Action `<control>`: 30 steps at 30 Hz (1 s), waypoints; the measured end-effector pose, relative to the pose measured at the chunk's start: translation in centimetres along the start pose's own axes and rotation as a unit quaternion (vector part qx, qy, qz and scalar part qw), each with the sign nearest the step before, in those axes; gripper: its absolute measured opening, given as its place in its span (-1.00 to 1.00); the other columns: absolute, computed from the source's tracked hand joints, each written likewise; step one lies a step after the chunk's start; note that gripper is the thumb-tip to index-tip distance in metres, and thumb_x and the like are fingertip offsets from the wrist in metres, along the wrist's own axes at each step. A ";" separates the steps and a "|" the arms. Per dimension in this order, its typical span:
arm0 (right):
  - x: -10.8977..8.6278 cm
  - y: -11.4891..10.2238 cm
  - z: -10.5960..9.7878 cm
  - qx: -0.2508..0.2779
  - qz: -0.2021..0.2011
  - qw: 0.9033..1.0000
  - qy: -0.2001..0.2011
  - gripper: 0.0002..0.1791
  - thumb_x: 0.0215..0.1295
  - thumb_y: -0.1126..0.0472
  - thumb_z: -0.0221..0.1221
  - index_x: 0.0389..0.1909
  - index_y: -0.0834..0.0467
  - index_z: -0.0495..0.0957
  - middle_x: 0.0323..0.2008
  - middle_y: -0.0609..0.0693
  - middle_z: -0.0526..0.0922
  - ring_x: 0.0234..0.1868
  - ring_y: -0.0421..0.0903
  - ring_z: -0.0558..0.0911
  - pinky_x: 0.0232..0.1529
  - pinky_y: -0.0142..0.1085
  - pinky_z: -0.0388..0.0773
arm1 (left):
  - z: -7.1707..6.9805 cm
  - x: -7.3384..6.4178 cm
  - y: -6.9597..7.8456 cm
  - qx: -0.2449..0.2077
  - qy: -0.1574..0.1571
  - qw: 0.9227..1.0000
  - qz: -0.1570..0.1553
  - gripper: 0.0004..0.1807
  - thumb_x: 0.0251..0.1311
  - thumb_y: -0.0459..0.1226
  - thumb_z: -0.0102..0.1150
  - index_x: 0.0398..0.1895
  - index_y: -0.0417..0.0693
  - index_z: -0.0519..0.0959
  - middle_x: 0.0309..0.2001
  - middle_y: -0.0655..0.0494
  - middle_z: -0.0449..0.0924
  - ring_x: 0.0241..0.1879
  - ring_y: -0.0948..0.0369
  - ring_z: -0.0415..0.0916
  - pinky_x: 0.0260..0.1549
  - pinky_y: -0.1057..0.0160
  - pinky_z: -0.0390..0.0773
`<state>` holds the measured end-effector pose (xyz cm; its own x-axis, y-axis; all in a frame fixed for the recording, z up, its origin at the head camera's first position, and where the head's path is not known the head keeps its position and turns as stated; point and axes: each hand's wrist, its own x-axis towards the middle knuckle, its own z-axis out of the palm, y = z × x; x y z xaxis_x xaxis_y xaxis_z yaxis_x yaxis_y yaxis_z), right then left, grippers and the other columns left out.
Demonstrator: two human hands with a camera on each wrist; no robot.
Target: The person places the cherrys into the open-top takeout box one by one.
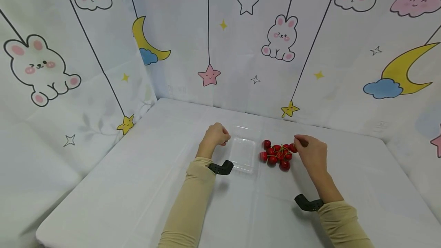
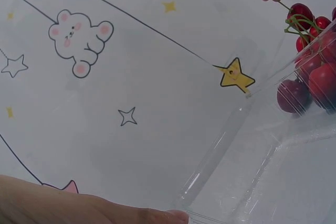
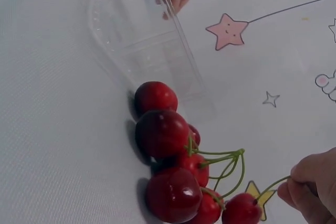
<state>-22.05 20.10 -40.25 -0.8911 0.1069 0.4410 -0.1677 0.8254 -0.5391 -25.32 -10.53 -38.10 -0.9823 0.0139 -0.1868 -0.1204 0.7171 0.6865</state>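
My left hand (image 1: 215, 135) pinches the left edge of a clear plastic box (image 1: 244, 155). Its thumb shows at the box's corner in the left wrist view. Beside the box, on its right, lies a pile of red cherries (image 1: 272, 160) with green stems. My right hand (image 1: 312, 154) is at the pile's right side, pinching a stem (image 3: 272, 185) between thumb and finger. From that stem hangs one cherry (image 3: 241, 209), close beside the others. Several stems meet at one joint (image 3: 241, 151) in the right wrist view.
A white cloth covers the table (image 1: 138, 186). Behind it and at the sides hangs a white curtain (image 1: 186, 30) printed with rabbits, stars and moons. A dark band with a camera mount (image 1: 222, 167) sits on each wrist.
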 end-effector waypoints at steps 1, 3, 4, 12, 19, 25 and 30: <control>0.0 -0.1 -0.1 0.000 -0.002 1.000 0.003 -0.76 0.31 0.18 0.14 -0.17 0.23 0.68 -0.28 0.20 0.73 -0.29 0.06 0.70 -0.39 -0.41 0.58 | 0.0 0.0 0.0 -0.001 0.000 1.000 0.000 -0.86 0.20 -0.27 0.21 -0.30 -0.19 0.64 -0.50 0.07 0.65 -0.57 0.31 0.56 -0.38 0.26 0.45; 0.0 -0.3 -0.2 0.001 -0.003 1.000 0.005 -0.76 0.31 0.18 0.14 -0.16 0.23 0.67 -0.28 0.21 0.73 -0.29 0.06 0.69 -0.37 -0.36 0.59 | 0.0 0.0 0.0 -0.002 -0.001 1.000 0.000 -0.86 0.20 -0.27 0.22 -0.31 -0.19 0.64 -0.51 0.07 0.64 -0.58 0.31 0.55 -0.40 0.28 0.43; 0.0 -0.5 -0.3 0.001 -0.004 1.000 0.006 -0.76 0.31 0.18 0.14 -0.16 0.23 0.67 -0.27 0.20 0.73 -0.29 0.06 0.69 -0.36 -0.37 0.59 | 0.0 0.0 0.0 -0.004 -0.002 1.000 0.000 -0.86 0.20 -0.27 0.22 -0.31 -0.19 0.63 -0.51 0.07 0.64 -0.58 0.31 0.55 -0.41 0.28 0.43; -0.2 -2.3 -0.8 0.015 -0.014 1.000 0.022 -0.76 0.31 0.15 0.16 -0.14 0.19 0.68 -0.24 0.13 0.74 -0.24 0.01 0.71 -0.33 -0.61 0.48 | -0.1 0.1 0.0 -0.001 0.001 1.000 0.003 -0.86 0.20 -0.27 0.22 -0.30 -0.19 0.64 -0.50 0.06 0.64 -0.57 0.30 0.56 -0.41 0.28 0.44; -0.6 -4.1 -1.4 0.039 -0.040 0.998 0.034 -0.79 0.29 0.18 0.19 -0.16 0.18 0.68 -0.25 0.11 0.74 -0.24 -0.01 0.72 -0.28 -0.62 0.48 | -0.2 0.0 0.0 -0.002 0.000 1.000 0.000 -0.84 0.21 -0.27 0.21 -0.27 -0.20 0.63 -0.46 0.05 0.65 -0.55 0.30 0.56 -0.35 0.24 0.47; -1.0 -5.1 -1.4 0.065 -0.075 0.994 0.042 -0.82 0.25 0.22 0.22 -0.18 0.19 0.68 -0.27 0.09 0.74 -0.26 -0.03 0.72 -0.28 -0.76 0.38 | -0.2 0.0 0.0 0.001 0.003 1.000 0.001 -0.85 0.21 -0.27 0.21 -0.27 -0.19 0.63 -0.48 0.07 0.66 -0.56 0.30 0.57 -0.31 0.23 0.48; -1.5 -5.8 -1.2 0.083 -0.106 0.990 0.048 -0.84 0.21 0.28 0.25 -0.21 0.21 0.68 -0.30 0.09 0.74 -0.29 -0.03 0.72 -0.28 -0.83 0.28 | -0.2 -0.1 -0.1 -0.002 -0.003 1.000 -0.004 -0.85 0.21 -0.26 0.21 -0.27 -0.19 0.63 -0.47 0.07 0.66 -0.55 0.30 0.58 -0.29 0.22 0.49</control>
<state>-19.25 15.80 -36.95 -0.7862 0.0003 0.6180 -0.4195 0.7339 -0.5341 -25.27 -10.71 -37.99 -0.9804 0.0119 -0.1966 -0.1293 0.7143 0.6878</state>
